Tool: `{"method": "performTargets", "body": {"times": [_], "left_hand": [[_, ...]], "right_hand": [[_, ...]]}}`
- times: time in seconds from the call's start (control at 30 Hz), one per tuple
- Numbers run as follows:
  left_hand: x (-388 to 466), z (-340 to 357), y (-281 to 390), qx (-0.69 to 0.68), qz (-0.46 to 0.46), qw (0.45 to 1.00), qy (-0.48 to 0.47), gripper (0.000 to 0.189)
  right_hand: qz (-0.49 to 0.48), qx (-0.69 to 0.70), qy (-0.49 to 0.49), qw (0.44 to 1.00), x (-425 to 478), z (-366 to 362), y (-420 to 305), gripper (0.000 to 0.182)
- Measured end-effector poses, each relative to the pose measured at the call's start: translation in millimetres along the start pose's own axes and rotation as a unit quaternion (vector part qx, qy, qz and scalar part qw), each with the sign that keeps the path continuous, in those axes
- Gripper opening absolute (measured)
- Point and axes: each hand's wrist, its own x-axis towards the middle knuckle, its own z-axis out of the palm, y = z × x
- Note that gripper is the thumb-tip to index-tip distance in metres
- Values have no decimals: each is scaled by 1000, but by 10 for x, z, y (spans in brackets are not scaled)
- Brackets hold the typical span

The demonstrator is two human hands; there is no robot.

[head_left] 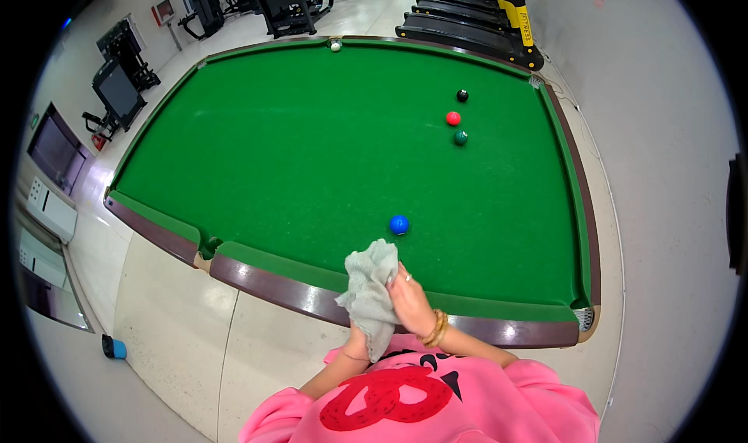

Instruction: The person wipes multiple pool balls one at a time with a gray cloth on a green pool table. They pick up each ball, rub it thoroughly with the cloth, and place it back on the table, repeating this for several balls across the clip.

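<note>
A crumpled light grey cloth is held between my two hands, just above the near rail of a green-topped billiard table. My left hand is mostly covered by the cloth, with only the wrist side showing. From the right, my right hand presses against the cloth; a ring and a beaded bracelet show on it. Whether anything is wrapped inside the cloth cannot be seen. A blue ball rests on the green felt, just beyond the cloth and apart from it.
Black, red and dark green balls lie on the far right felt. A white ball sits by the far middle pocket. Near pockets include a middle one and a corner one. Treadmills stand beyond.
</note>
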Motion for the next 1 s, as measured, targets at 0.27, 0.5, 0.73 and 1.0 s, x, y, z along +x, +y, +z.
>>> {"method": "performTargets", "body": {"times": [0.27,0.5,0.73,1.0], "left_hand": [[-115,-32,-71,-149,-53,985,71,45],[12,141,357,-187,-33,981,49,46],[-32,-49,-177,-94,31,995,32,49],[-3,-31,113,-14,59,998,-13,48]], "right_hand": [[-51,-112,2,992,-12,41,105,32],[-35,-48,30,998,-142,145,-44,40],[-48,-99,-41,993,4,-11,-38,36],[-19,54,-27,998,-65,39,-201,42]]}}
